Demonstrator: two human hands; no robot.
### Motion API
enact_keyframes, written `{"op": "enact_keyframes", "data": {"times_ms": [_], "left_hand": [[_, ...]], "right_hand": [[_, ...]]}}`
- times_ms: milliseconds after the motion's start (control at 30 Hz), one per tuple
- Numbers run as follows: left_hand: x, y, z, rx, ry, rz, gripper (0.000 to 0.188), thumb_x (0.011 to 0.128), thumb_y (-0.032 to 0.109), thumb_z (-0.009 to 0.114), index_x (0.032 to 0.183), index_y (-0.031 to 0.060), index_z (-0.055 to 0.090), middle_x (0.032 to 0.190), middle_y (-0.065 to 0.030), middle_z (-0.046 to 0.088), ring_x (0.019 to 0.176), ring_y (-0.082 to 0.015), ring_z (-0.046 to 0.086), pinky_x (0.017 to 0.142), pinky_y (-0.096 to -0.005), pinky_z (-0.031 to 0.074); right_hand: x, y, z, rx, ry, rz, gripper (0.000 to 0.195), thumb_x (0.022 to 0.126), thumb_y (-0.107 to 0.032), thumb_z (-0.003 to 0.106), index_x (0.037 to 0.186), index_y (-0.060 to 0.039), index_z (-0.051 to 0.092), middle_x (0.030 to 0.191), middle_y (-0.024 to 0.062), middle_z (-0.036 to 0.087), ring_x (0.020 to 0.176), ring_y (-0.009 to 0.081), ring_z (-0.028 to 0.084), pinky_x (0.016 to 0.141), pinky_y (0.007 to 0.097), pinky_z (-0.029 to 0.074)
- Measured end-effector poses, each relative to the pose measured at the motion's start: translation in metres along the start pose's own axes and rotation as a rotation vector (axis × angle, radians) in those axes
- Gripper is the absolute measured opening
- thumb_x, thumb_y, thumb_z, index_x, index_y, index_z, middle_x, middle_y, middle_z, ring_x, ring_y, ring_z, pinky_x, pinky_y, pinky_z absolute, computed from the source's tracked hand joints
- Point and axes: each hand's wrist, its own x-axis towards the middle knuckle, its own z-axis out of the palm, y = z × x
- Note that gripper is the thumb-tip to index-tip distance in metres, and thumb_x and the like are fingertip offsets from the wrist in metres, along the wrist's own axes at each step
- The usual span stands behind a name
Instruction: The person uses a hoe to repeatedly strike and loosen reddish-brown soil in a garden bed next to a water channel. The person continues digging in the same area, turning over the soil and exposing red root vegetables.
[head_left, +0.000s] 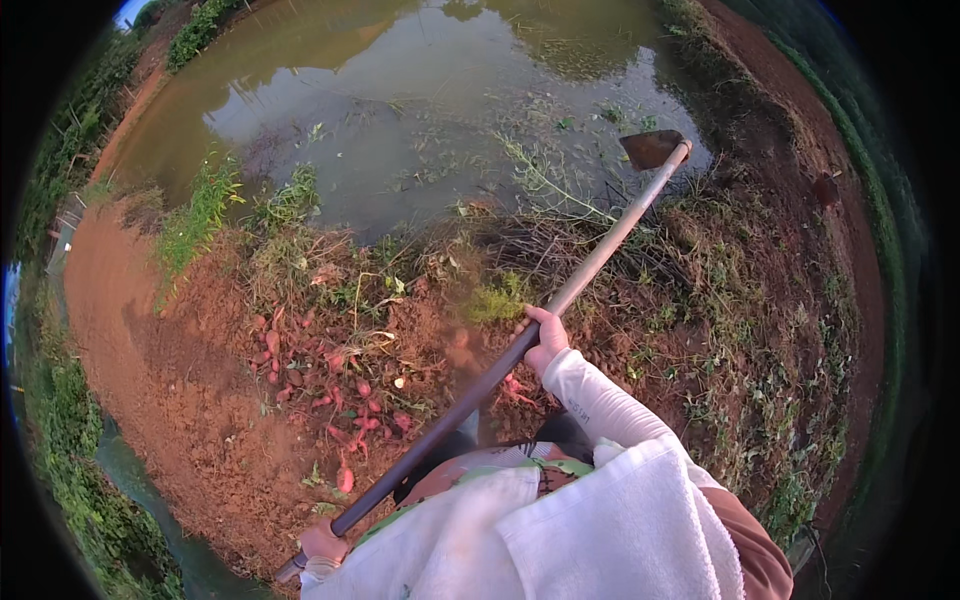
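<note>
Both my hands grip the long handle of a hoe (480, 390), which slants across my body from lower left to upper right. My right hand (549, 337), in a white arm sleeve, is closed about the middle of the shaft. Near the butt end, my left hand (324, 541) is wrapped around the dark part of the handle. The rusty hoe blade (652, 149) is raised, seen against the pond water beyond. Several reddish sweet potatoes (367, 409) lie on the loose soil in front of me, left of the handle. Another cluster of red roots (517, 390) shows just below my right hand.
A muddy pond (360, 142) borders the bank ahead, with dry stalks (555, 247) along its edge. Cut vines (735, 315) cover the ground at right. Bare reddish soil (150, 375) extends left towards green netting (150, 502). A white towel (615, 517) hangs over my front.
</note>
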Motion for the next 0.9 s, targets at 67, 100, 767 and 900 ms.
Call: {"op": "enact_keyframes", "data": {"times_ms": [67, 100, 767, 900], "left_hand": [[0.016, 0.0, -0.028, 0.081, -0.055, 0.065, 0.018, 0.057, 0.024, 0.066, 0.069, 0.0115, 0.06, 0.061, -0.0125, 0.06, 0.06, -0.0313, 0.061, 0.059, -0.0419, 0.048], [0.029, 0.005, -0.041, 0.121, -0.055, 0.129, 0.019, 0.056, 0.024, 0.066, 0.069, 0.0112, 0.061, 0.061, -0.0123, 0.06, 0.061, -0.0309, 0.061, 0.06, -0.0414, 0.048], [0.177, 0.271, -0.063, 0.303, -0.355, 0.794, 0.016, 0.063, 0.029, 0.065, 0.07, 0.0145, 0.065, 0.067, -0.0139, 0.061, 0.07, -0.0339, 0.06, 0.067, -0.0435, 0.046], [0.141, 0.375, -0.045, 0.148, -0.201, 0.903, 0.025, 0.064, 0.033, 0.068, 0.074, 0.0121, 0.062, 0.069, -0.0148, 0.062, 0.069, -0.0343, 0.06, 0.064, -0.0446, 0.047]], "right_hand": [[0.012, 0.013, -0.043, -0.025, 0.162, 0.021, 0.014, 0.076, -0.011, 0.06, 0.079, -0.0061, 0.047, 0.065, 0.006, 0.047, 0.056, 0.02, 0.047, 0.056, 0.0386, 0.044], [0.013, 0.017, -0.072, 0.041, 0.223, 0.025, 0.013, 0.076, -0.01, 0.059, 0.079, -0.0064, 0.047, 0.065, 0.0063, 0.046, 0.056, 0.0203, 0.046, 0.056, 0.039, 0.044], [-0.08, -0.11, -0.28, 0.569, 0.539, -0.411, 0.007, 0.076, -0.007, 0.055, 0.078, -0.0049, 0.049, 0.063, 0.0072, 0.047, 0.058, 0.0209, 0.047, 0.058, 0.0356, 0.044], [-0.081, -0.197, -0.282, 0.513, 0.507, -0.714, 0.019, 0.076, -0.002, 0.058, 0.086, -0.0037, 0.043, 0.073, 0.0055, 0.05, 0.064, 0.0171, 0.053, 0.06, 0.0334, 0.046]]}}
